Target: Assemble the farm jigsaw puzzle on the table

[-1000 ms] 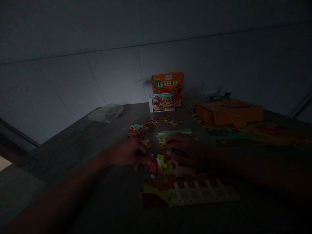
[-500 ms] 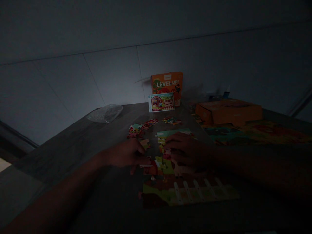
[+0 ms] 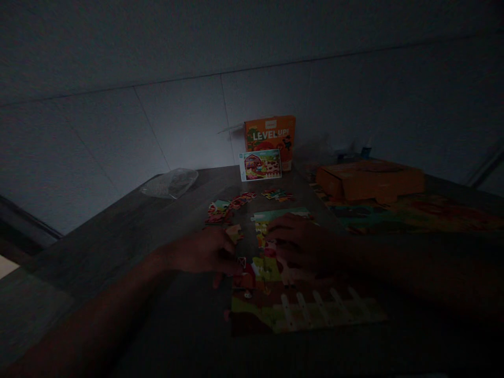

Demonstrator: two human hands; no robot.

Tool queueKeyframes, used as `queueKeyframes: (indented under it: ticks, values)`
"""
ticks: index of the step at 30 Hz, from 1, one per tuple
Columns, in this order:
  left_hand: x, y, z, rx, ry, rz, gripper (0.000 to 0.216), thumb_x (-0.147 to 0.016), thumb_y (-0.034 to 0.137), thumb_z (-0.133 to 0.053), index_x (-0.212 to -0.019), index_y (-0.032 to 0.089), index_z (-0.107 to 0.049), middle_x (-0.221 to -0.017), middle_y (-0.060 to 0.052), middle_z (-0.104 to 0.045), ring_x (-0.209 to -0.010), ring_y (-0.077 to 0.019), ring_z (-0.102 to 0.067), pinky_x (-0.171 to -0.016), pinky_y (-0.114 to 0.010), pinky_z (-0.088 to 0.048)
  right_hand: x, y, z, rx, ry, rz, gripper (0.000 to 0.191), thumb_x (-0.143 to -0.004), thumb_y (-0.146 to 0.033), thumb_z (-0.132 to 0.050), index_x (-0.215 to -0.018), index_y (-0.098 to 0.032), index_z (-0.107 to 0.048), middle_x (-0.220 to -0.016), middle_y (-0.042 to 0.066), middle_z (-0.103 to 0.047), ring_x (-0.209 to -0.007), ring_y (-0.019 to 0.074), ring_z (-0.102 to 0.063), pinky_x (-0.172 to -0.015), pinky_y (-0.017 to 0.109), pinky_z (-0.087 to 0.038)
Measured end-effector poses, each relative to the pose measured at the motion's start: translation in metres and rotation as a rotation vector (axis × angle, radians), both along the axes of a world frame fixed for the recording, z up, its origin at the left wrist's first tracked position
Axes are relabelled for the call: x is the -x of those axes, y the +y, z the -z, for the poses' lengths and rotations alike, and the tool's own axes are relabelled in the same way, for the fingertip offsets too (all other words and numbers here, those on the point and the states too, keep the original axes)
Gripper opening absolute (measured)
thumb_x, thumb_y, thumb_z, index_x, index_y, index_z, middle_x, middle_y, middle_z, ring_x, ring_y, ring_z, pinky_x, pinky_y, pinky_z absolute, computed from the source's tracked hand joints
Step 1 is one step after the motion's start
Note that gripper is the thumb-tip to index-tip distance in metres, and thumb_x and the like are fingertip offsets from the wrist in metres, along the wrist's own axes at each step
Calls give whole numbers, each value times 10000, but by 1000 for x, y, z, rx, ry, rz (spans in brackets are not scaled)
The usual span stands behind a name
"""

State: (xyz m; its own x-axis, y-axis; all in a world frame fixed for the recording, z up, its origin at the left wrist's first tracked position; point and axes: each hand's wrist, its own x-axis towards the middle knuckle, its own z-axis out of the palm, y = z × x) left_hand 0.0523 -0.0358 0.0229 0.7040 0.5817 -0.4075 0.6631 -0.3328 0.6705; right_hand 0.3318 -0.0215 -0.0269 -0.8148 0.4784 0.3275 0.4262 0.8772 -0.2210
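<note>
A partly joined farm jigsaw puzzle [image 3: 315,310] lies on the table before me, with a white fence along its near edge and a cow in the middle. My left hand [image 3: 208,252] is at its left side, fingers closed on a red barn puzzle piece [image 3: 244,278]. That piece sits flat against the row below and beside the green part; whether it is fully locked is too dark to tell. My right hand [image 3: 301,239] rests across the upper right of the puzzle, fingers spread, covering part of the cow. Just beyond my left hand lies a loose puzzle piece [image 3: 235,232].
Loose pieces form one pile [image 3: 219,211] and another pile [image 3: 277,195] farther back. A picture card [image 3: 260,165] leans on an upright orange box [image 3: 270,134]. Clear plastic bag [image 3: 171,182] at back left; an orange box lid [image 3: 381,181] on another colourful puzzle [image 3: 425,212] at right.
My left hand has brought the barn piece down towards me, and the gap between it and the fence row has closed. My right hand stays in place on the puzzle.
</note>
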Motion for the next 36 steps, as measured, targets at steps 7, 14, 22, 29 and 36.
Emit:
queueKeyframes:
  ticks: [7,14,22,29,36]
  values:
    - [0,6,4,-88,-101,-4,354,-952,450,-478,-775,164,-590,-644,-10,-654,-596,-120,-600,-549,-187,-426,0,-1,0,-17,11,0,293,-931,-280,-527,-1169,-156,-644,-1168,140,-605,-1072,236,-549,-940,415,-444]
    - [21,31,9,-293,24,-274,298,-928,415,-440,-931,181,-624,-618,-5,-636,-545,-151,-589,-511,-223,-412,0,0,-1,-28,23,-33,290,-944,-283,-498,-1159,-151,-641,-1175,146,-610,-1071,239,-551,-944,427,-440]
    - [49,58,11,-637,352,-617,296,-896,372,-474,-847,136,-645,-743,-121,-691,-664,-216,-642,-579,-270,-394,-1,0,-1,-12,23,-32,297,-937,-271,-513,-1177,-146,-635,-1155,147,-611,-1059,234,-557,-932,412,-448]
    - [30,43,9,-736,181,-430,336,-908,424,-495,-1037,155,-649,-851,-85,-701,-695,-192,-633,-608,-261,-410,2,-1,1,0,38,66,288,-915,-281,-536,-1141,-159,-666,-1145,132,-619,-1023,230,-575,-907,403,-473]
    - [-2,23,19,-619,-17,69,202,-919,306,-531,-1028,191,-656,-998,-46,-696,-849,-171,-628,-725,-248,-443,-9,16,13,-117,122,629,384,-832,-333,-632,-1176,-161,-645,-1190,154,-626,-1104,308,-582,-964,490,-468]
